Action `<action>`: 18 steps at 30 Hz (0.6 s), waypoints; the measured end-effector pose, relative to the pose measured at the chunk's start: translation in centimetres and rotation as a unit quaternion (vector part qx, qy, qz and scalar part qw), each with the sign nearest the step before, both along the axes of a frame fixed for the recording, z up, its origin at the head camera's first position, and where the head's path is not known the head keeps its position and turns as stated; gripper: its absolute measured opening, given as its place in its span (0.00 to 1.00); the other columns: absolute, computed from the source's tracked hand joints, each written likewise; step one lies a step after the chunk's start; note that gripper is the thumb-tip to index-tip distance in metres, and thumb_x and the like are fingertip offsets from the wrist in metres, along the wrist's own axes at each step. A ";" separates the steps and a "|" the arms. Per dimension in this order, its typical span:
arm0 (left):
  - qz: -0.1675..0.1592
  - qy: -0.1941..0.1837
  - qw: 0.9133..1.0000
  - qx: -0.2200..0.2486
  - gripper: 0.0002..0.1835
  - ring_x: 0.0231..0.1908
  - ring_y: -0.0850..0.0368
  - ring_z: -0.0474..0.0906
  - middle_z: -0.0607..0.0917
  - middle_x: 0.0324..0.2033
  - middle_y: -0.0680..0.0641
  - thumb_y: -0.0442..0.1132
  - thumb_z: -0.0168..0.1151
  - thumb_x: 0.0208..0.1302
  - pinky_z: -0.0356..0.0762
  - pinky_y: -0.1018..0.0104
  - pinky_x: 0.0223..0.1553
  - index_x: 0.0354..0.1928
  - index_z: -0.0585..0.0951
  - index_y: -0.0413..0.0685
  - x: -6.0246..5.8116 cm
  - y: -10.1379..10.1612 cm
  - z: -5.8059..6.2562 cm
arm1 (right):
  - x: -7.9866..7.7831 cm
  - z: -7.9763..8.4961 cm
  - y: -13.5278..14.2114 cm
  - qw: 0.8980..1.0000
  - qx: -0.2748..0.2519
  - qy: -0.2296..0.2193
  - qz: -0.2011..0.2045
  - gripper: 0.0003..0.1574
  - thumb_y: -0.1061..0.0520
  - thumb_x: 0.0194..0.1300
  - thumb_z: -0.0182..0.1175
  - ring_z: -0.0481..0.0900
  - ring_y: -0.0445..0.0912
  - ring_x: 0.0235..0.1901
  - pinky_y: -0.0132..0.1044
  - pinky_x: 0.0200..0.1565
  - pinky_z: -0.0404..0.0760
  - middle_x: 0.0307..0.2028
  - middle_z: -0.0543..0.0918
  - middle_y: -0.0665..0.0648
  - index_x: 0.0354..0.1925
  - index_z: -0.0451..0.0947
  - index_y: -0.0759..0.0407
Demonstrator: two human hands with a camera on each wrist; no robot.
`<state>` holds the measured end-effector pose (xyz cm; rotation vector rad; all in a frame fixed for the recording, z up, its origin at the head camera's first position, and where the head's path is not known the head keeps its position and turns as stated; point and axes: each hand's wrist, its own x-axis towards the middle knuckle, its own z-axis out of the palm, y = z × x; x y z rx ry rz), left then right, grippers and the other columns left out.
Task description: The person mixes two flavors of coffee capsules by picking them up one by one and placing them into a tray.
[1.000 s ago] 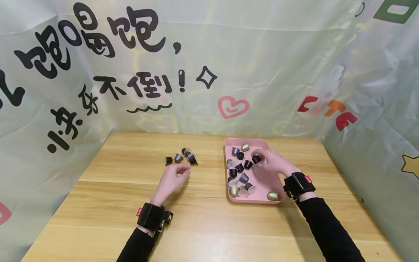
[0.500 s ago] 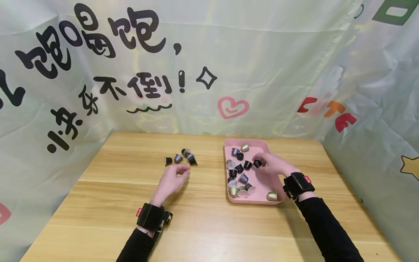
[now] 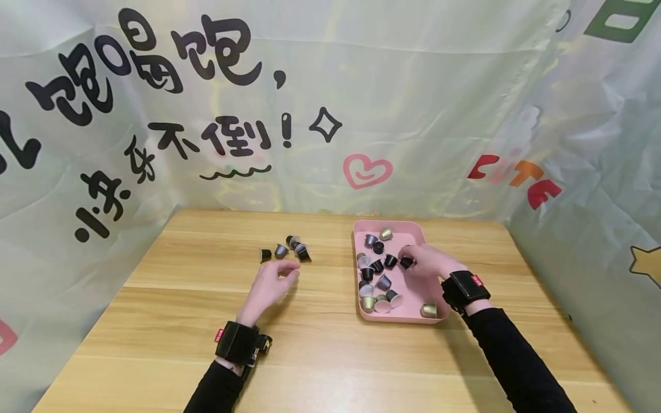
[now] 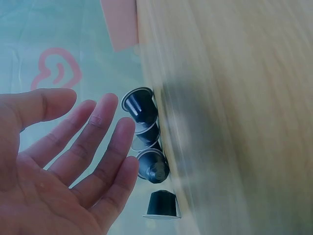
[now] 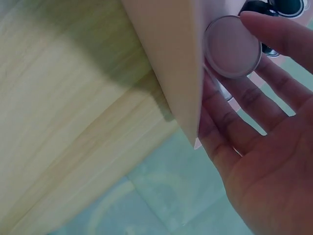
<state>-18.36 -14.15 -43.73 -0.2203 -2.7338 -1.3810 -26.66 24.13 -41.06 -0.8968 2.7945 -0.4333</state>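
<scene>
Over the right side of the pink tray (image 3: 431, 275), my right hand (image 3: 431, 261) pinches a black coffee capsule (image 3: 406, 263) between thumb and fingers. Its round foil lid (image 5: 234, 46) faces the camera in the right wrist view. Several capsules, black, grey-blue and gold, lie in the tray, mostly along its left side. My left hand (image 3: 271, 284) hovers above the table with relaxed fingers and holds nothing. Just beyond its fingertips lies a small group of dark and grey-blue capsules (image 3: 281, 250); the left wrist view shows a black capsule (image 4: 163, 204) standing apart from the others.
The wooden table (image 3: 320, 355) runs back to a printed cloth (image 3: 439, 115) hanging behind and at the sides. One gold capsule (image 3: 428, 310) lies by itself in the tray's near right corner. The tray's raised wall (image 5: 178, 68) stands close beside my right fingers.
My right hand has lowered slightly toward the tray's middle, carrying the black coffee capsule nearer to me. My left hand and the capsules near it stay put.
</scene>
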 end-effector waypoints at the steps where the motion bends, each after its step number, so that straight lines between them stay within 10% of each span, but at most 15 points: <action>1: 0.001 -0.001 1.000 0.000 0.14 0.44 0.49 0.85 0.90 0.43 0.42 0.34 0.63 0.66 0.83 0.52 0.51 0.52 0.84 0.39 0.0 0.0 0.0 | 0.0 0.0 -0.1 1.000 0.004 0.000 -0.003 0.19 0.69 0.53 0.65 0.83 0.52 0.39 0.49 0.47 0.83 0.41 0.87 0.62 0.46 0.80 0.66; 18: 0.005 0.002 1.000 -0.008 0.19 0.52 0.44 0.83 0.87 0.52 0.39 0.35 0.63 0.66 0.79 0.45 0.58 0.58 0.81 0.40 -0.1 0.2 -0.3 | 3.2 1.2 -0.6 0.994 -0.095 0.016 -0.044 0.28 0.63 0.63 0.65 0.81 0.64 0.53 0.61 0.58 0.79 0.53 0.83 0.70 0.61 0.75 0.69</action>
